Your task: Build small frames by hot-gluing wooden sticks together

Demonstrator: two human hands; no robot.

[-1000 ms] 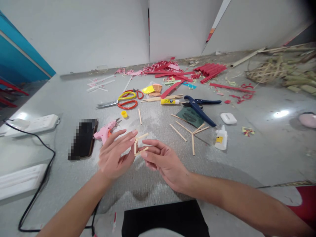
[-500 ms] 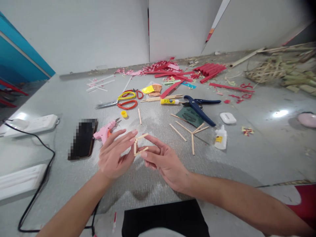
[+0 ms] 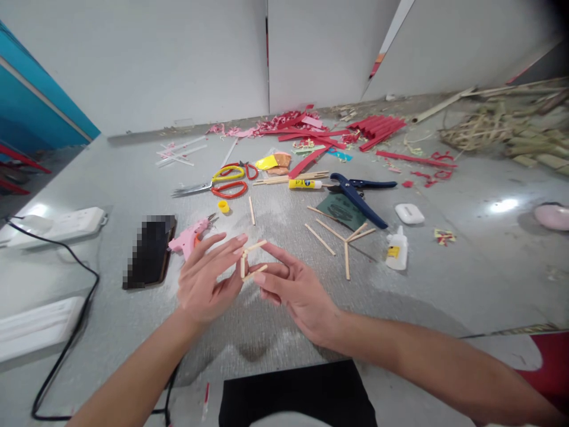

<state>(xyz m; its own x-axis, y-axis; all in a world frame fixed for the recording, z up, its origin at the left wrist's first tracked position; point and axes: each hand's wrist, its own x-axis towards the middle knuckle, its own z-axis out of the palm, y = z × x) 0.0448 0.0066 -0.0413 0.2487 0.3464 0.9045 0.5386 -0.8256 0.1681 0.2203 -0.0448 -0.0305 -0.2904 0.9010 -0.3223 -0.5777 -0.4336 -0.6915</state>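
Between my hands is a small frame of short wooden sticks [image 3: 243,266], joined into a three-sided shape that opens to the right. My left hand [image 3: 208,279] holds its upright side between thumb and fingers. My right hand [image 3: 300,290] pinches the lower stick with the thumb, while its index finger touches the end of the upper stick. Beyond them on the table lie a loose stick [image 3: 252,211], a Y-shaped piece of glued sticks [image 3: 347,255] and another single stick [image 3: 320,239]. A pink glue gun [image 3: 189,237] rests just past my left hand.
A phone [image 3: 151,252] and power strip [image 3: 66,228] with a black cable lie left. Farther back are scissors [image 3: 208,187], a glue stick [image 3: 304,184], blue-handled cutters [image 3: 360,198] and red paper strips [image 3: 377,130]. A white glue bottle [image 3: 397,249] stands right, near a white case [image 3: 409,213].
Almost nothing differs. Both hands keep the same hold on the stick frame, and the view has shifted very slightly.
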